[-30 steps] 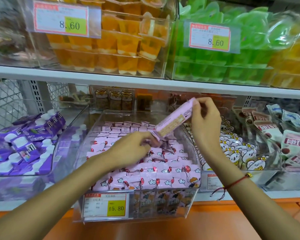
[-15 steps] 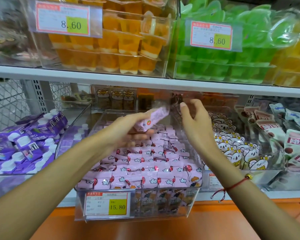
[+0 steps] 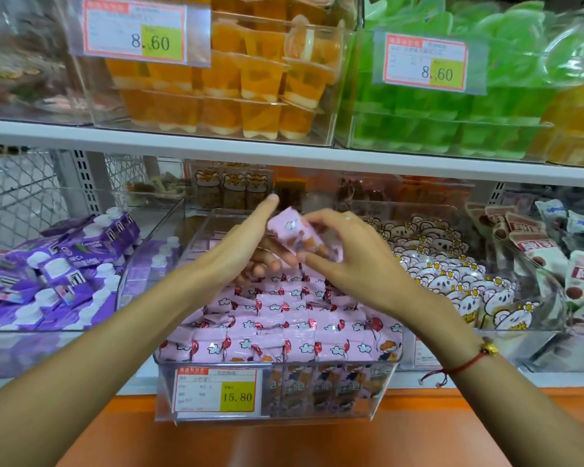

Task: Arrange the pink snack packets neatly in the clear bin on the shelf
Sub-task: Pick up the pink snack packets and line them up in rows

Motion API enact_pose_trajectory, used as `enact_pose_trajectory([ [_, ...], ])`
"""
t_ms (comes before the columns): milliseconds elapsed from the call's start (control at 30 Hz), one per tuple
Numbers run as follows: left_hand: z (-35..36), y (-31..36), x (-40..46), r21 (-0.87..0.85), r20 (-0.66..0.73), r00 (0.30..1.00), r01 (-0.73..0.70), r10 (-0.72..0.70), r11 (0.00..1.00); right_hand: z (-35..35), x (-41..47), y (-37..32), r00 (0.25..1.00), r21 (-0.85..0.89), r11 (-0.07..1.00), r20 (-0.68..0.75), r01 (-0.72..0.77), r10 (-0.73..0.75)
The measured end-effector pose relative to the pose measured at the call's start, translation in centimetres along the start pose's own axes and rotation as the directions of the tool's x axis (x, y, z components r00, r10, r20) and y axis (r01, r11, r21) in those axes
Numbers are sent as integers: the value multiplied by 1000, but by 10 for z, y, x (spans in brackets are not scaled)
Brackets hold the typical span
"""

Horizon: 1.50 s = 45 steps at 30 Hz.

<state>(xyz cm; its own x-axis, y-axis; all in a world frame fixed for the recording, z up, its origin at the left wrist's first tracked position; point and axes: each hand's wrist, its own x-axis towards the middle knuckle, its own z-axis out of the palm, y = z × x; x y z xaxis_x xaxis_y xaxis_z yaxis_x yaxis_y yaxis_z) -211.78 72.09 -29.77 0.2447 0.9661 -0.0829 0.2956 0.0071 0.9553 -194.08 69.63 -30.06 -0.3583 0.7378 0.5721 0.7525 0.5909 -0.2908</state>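
Note:
A clear bin (image 3: 386, 389) on the lower shelf holds several rows of pink snack packets (image 3: 284, 332) printed with clouds and red balloons. One loose pink packet (image 3: 295, 232) is held above the bin's back half, tilted. My right hand (image 3: 348, 261) pinches its right end between curled fingers and thumb. My left hand (image 3: 240, 244) lies against its left side with the fingers mostly straight, the index finger pointing up and the lower fingers under the packet.
A clear bin of purple pouches (image 3: 58, 264) stands to the left, a bin of white bear-print packets (image 3: 452, 274) to the right. The upper shelf edge (image 3: 284, 153) runs overhead, carrying orange (image 3: 236, 79) and green (image 3: 452, 106) jelly cups. A yellow price tag (image 3: 216, 389) fronts the bin.
The packet passed from both hands to my left hand alone, then my right hand came back in and took hold of it. Both hands moved toward the bin's back.

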Motion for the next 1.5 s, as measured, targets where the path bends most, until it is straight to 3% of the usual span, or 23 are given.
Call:
enact_pose_trajectory([
  [67,4,-5,1,-84,-117,991,-74,64,994,-3,1,3,989,95,990,-96,-100,109],
  [133,10,-13,1,74,-197,961,-184,195,980,-7,3,7,946,246,947,-194,-209,260],
  [200,17,-22,2,376,-110,934,-279,341,884,-11,4,12,892,374,880,-225,-292,392],
  [267,23,-26,4,561,60,928,-336,368,757,-12,4,18,858,451,820,-193,-354,476],
  [433,29,-30,10,801,291,919,-387,267,457,-9,1,24,829,366,837,-236,-407,506],
  [600,22,-27,8,853,335,916,-394,221,343,-1,-2,24,929,159,929,-111,-335,354],
  [700,23,-25,6,855,324,921,-382,215,351,-6,-1,25,945,72,943,-11,-326,328],
  [833,22,-25,6,837,330,921,-387,209,386,-21,3,31,940,-146,929,-8,-339,342],
  [1000,22,-26,6,835,326,922,-384,207,394,-4,3,24,975,-437,896,151,-85,166],
  [1100,22,-26,5,828,320,924,-379,207,414,2,3,23,917,-560,828,344,28,203],
  [1233,22,-25,5,818,317,926,-376,203,435,4,5,22,858,-557,830,441,31,264],
  [1300,24,-24,5,811,307,927,-374,216,451,0,6,23,875,-516,856,416,3,248],
  [1400,29,-25,5,792,296,905,-412,307,451,-18,7,31,943,-436,894,241,-107,230],
  [1500,41,-26,3,744,342,871,-480,352,465,-32,7,42,962,-411,891,104,-190,253],
])
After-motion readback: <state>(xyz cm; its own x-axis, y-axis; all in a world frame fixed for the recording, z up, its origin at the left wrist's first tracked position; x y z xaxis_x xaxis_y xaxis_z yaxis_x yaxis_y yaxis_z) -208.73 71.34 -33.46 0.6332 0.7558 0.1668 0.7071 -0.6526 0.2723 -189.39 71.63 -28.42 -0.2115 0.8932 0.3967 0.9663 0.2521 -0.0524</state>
